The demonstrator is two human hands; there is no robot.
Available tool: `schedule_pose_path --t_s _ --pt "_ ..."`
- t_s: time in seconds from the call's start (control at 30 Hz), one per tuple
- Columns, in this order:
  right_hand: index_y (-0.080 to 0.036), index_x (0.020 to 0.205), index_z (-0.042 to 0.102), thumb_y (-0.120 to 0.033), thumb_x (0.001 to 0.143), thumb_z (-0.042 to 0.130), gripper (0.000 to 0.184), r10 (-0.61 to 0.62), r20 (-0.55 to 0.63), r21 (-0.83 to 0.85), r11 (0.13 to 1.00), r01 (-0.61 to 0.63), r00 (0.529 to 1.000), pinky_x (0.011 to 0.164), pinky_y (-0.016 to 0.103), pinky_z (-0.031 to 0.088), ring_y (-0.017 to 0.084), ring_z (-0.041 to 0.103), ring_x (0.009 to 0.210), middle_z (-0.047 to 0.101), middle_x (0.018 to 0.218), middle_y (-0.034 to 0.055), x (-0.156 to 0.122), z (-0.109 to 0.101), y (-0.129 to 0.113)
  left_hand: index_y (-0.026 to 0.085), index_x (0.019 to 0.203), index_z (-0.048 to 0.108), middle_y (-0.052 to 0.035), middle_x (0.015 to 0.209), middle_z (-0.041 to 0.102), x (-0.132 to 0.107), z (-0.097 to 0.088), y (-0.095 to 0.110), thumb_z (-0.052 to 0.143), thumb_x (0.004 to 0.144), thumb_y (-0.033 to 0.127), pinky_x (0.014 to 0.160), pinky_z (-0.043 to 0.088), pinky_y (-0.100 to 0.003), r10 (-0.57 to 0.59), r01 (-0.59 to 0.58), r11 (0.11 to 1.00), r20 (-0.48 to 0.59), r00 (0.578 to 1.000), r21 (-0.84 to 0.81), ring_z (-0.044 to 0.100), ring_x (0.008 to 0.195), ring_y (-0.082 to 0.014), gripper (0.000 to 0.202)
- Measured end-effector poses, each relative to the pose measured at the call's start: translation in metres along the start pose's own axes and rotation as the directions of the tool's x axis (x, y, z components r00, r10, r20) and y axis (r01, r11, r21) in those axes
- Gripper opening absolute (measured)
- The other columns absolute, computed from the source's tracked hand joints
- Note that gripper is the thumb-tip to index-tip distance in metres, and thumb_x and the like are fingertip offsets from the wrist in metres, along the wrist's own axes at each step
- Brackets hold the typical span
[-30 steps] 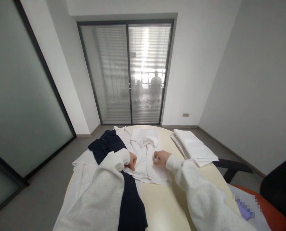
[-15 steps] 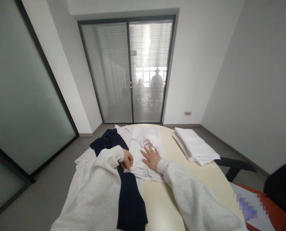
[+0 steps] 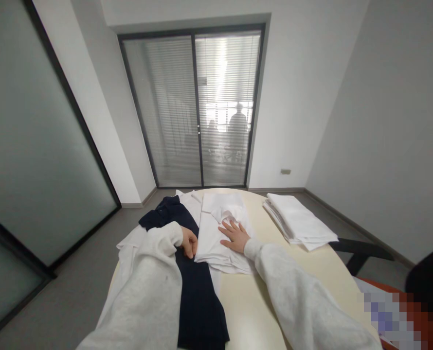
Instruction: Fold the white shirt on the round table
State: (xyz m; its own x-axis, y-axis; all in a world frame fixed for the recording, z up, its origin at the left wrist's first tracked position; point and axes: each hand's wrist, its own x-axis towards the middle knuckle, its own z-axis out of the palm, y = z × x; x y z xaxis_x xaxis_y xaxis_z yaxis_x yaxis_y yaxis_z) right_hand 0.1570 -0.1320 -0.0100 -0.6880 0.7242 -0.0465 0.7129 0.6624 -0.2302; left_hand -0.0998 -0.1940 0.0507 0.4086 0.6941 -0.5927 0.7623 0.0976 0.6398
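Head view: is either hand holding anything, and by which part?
The left hand is curled at the left edge of the folded white shirt; whether it grips that edge cannot be told. The right hand lies flat and open on the shirt, holding nothing.

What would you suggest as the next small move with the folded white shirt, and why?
Probably slide the left hand under the folded white shirt edge it grips, while the flat right hand steadies the top, then lift it toward the white stack lying apart on the table.
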Motion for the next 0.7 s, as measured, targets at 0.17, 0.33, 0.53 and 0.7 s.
schedule_pose_path --t_s 0.17,0.33,0.53,0.7 --pt "-0.031 0.14 0.02 -0.066 0.081 0.026 0.069 0.027 0.001 -0.006 1.0 -0.027 1.0 0.104 0.054 -0.001 0.028 0.003 0.135 0.011 0.148 -0.0009 0.0 -0.005 0.008 0.019 0.051 0.054 0.0071 0.044 0.053 0.021 0.014 0.023 0.079 0.037 0.028 0.051 0.034 -0.022 0.019 -0.019 0.975 0.0 1.0 0.221 0.045 0.046 -0.0101 0.03" --pt "-0.031 0.139 0.022 -0.063 0.082 0.028 0.066 0.047 -0.055 -0.025 0.999 -0.048 0.997 0.105 0.054 0.0 0.027 0.006 0.135 0.014 0.148 -0.0012 0.0 -0.004 0.014 0.018 0.056 0.051 0.0063 0.05 0.05 0.019 0.011 0.041 0.071 0.052 0.034 0.053 0.038 -0.021 0.283 -0.271 0.958 -0.19 0.94 0.089 0.052 0.053 -0.0112 0.027" --pt "-0.031 0.139 0.023 -0.061 0.086 0.018 0.062 0.062 -0.087 -0.047 0.997 -0.067 0.994 0.105 0.054 0.0 0.026 0.008 0.135 0.015 0.147 -0.0024 0.001 0.001 0.016 0.02 0.059 0.033 0.0038 0.048 0.056 -0.019 0.009 0.066 0.067 0.062 0.04 0.046 0.043 -0.023 0.247 -0.269 0.956 -0.167 0.954 -0.119 0.055 0.044 -0.0117 0.04" --pt "-0.028 0.141 0.02 -0.059 0.086 0.021 0.063 0.04 -0.12 -0.093 0.994 -0.051 0.992 0.105 0.054 -0.002 0.028 0.003 0.135 0.009 0.148 0.0 -0.002 0.009 0.011 0.018 0.064 0.039 0.0009 0.053 0.06 -0.036 -0.001 0.072 0.066 0.065 0.047 0.048 0.045 -0.023 0.296 -0.316 0.939 -0.149 0.944 -0.136 0.055 0.045 -0.0108 0.039"
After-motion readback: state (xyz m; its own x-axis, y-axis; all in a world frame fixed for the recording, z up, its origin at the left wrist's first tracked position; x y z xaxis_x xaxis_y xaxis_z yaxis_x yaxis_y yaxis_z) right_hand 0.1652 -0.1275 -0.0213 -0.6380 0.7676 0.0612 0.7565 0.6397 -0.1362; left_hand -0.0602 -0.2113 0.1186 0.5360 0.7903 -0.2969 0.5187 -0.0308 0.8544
